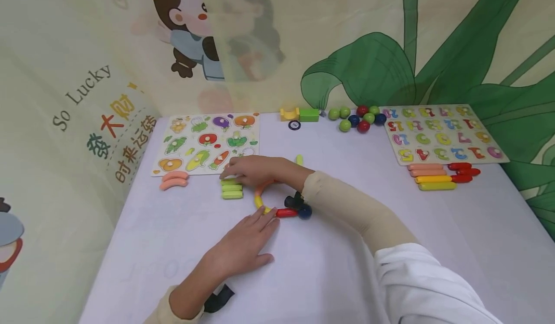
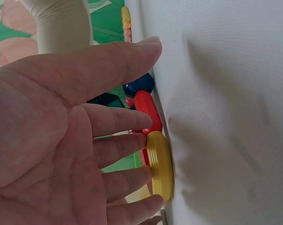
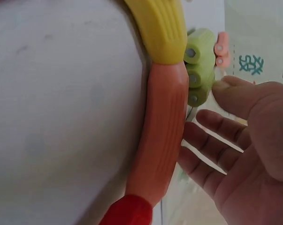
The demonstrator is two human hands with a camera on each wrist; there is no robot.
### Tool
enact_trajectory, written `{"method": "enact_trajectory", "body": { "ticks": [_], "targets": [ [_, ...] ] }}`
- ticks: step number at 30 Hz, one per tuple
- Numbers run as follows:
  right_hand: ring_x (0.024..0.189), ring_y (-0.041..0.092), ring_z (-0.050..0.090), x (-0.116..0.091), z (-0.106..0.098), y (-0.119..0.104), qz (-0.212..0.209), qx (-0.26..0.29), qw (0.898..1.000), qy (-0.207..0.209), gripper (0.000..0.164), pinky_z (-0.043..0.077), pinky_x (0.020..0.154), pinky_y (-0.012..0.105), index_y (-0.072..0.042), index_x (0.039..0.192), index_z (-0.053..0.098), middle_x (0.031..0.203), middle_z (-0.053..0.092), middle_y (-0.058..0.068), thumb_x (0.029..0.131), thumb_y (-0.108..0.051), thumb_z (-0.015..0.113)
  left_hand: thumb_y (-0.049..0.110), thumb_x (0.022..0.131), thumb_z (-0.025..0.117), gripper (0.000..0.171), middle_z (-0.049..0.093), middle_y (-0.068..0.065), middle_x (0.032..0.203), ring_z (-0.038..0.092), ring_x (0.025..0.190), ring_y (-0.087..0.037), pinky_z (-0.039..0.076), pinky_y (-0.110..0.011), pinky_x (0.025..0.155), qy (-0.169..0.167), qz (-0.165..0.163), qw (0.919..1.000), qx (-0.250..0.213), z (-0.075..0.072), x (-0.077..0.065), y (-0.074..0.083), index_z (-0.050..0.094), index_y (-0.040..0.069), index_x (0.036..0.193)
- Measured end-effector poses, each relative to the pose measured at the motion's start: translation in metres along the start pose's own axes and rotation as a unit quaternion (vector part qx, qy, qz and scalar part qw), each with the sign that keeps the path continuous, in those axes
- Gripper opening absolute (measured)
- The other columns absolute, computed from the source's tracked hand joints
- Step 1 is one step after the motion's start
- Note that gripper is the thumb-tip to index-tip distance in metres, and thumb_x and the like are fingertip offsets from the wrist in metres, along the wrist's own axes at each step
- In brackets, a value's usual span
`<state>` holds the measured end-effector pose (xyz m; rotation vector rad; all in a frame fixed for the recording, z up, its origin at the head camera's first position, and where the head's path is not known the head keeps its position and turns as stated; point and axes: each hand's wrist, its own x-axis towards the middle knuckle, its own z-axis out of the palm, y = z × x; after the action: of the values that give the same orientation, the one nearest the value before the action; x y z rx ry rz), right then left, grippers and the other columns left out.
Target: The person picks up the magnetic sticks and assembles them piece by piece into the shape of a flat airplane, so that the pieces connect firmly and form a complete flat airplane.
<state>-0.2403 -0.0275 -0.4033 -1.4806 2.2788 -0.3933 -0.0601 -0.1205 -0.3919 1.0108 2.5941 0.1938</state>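
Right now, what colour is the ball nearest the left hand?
Dark blue; the ball shows best in the head view.

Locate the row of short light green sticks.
In the head view, the light green sticks lie left of centre, by the right hand, near the lower edge of the vegetable board.

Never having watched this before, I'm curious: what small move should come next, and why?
Perhaps the right hand should pinch the nearest of three straight light-green plastic-looking rods: it is close beside them, apparently gripping none, while the left hand touches a ridged yellow plastic-looking rod.
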Motion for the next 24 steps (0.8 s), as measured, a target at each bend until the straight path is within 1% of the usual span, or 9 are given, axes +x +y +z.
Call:
{"method": "enact_trajectory", "body": {
  "ticks": [3,6,10,13,16,19,21,23,24],
  "targets": [
    [0.102,0.009,0.043,0.003,0.000,-0.007,-0.001,-0.048,0.999,-0.017,0.038,0.036,0.090,0.026,-0.033,0.130,0.048,0.117,0.045,-0.005,0.094,-0.020,0.047,0.047,0.078,0.065,0.077,0.020,-0.008,0.147,0.013,0.134,-0.029,0.027,-0.044,0.101,0.000,0.001,1.0000,0.001,0.000,-0.001,0.000,0.036,0.008,0.138],
    [0.099,0.010,0.044,0.004,0.000,-0.011,-0.005,-0.080,0.997,-0.017,0.037,0.038,0.087,0.026,-0.030,0.127,0.051,0.113,0.047,-0.004,0.093,-0.015,0.047,0.045,0.078,0.066,0.076,0.021,-0.008,0.147,0.014,0.134,-0.029,0.027,-0.044,0.101,0.002,0.003,1.0000,0.001,-0.001,-0.001,0.000,0.037,0.008,0.137],
    [0.091,0.010,0.047,0.004,0.001,-0.012,0.003,-0.089,0.996,-0.009,0.029,0.039,0.083,0.026,-0.023,0.117,0.056,0.103,0.052,-0.005,0.092,-0.012,0.049,0.045,0.078,0.066,0.076,0.021,-0.008,0.147,0.014,0.134,-0.029,0.027,-0.043,0.101,0.003,0.004,1.0000,0.003,0.000,0.000,0.000,0.037,0.008,0.137],
    [0.088,0.010,0.048,-0.001,0.001,-0.009,0.028,-0.080,0.996,-0.001,0.027,0.040,0.081,0.026,-0.020,0.115,0.056,0.103,0.055,-0.006,0.090,-0.014,0.053,0.046,0.077,0.066,0.076,0.020,-0.007,0.147,0.014,0.134,-0.029,0.027,-0.043,0.100,-0.002,0.003,1.0000,0.005,0.001,0.001,0.000,0.037,0.009,0.137],
    [0.088,0.010,0.047,-0.011,-0.001,-0.004,0.063,-0.043,0.997,0.019,0.031,0.040,0.078,0.026,-0.020,0.119,0.055,0.104,0.055,-0.007,0.087,-0.018,0.058,0.046,0.077,0.066,0.077,0.020,-0.007,0.147,0.014,0.134,-0.029,0.028,-0.043,0.100,-0.005,0.001,1.0000,0.006,0.001,0.001,0.001,0.037,0.010,0.138],
    [0.079,0.012,0.049,-0.032,-0.004,0.003,0.099,0.031,0.993,0.054,0.033,0.041,0.068,0.027,-0.019,0.117,0.056,0.092,0.057,-0.004,0.085,-0.020,0.060,0.046,0.076,0.067,0.078,0.020,-0.007,0.147,0.014,0.134,-0.029,0.029,-0.044,0.100,-0.004,-0.001,1.0000,0.002,0.001,0.002,0.002,0.037,0.010,0.138],
    [0.072,0.014,0.050,-0.049,-0.005,0.009,0.118,0.086,0.986,0.081,0.030,0.042,0.061,0.027,-0.019,0.113,0.056,0.083,0.057,-0.003,0.083,-0.020,0.061,0.046,0.076,0.067,0.078,0.020,-0.007,0.147,0.013,0.134,-0.029,0.028,-0.044,0.100,-0.004,-0.002,1.0000,0.003,0.001,0.002,0.002,0.036,0.010,0.138],
    [0.067,0.015,0.051,-0.070,-0.006,0.014,0.137,0.139,0.974,0.115,0.025,0.044,0.056,0.027,-0.019,0.107,0.056,0.077,0.056,-0.001,0.082,-0.020,0.059,0.046,0.076,0.067,0.078,0.019,-0.007,0.148,0.013,0.134,-0.028,0.028,-0.044,0.100,-0.005,-0.004,1.0000,0.006,0.001,0.002,0.002,0.036,0.011,0.138],
    [0.065,0.016,0.052,-0.081,-0.005,0.016,0.147,0.166,0.966,0.130,0.023,0.045,0.055,0.027,-0.019,0.105,0.055,0.076,0.057,0.000,0.082,-0.020,0.059,0.046,0.076,0.067,0.078,0.019,-0.007,0.148,0.012,0.134,-0.028,0.028,-0.044,0.100,-0.005,-0.006,0.9999,0.008,0.002,0.003,0.002,0.036,0.011,0.138]
  ]
}}
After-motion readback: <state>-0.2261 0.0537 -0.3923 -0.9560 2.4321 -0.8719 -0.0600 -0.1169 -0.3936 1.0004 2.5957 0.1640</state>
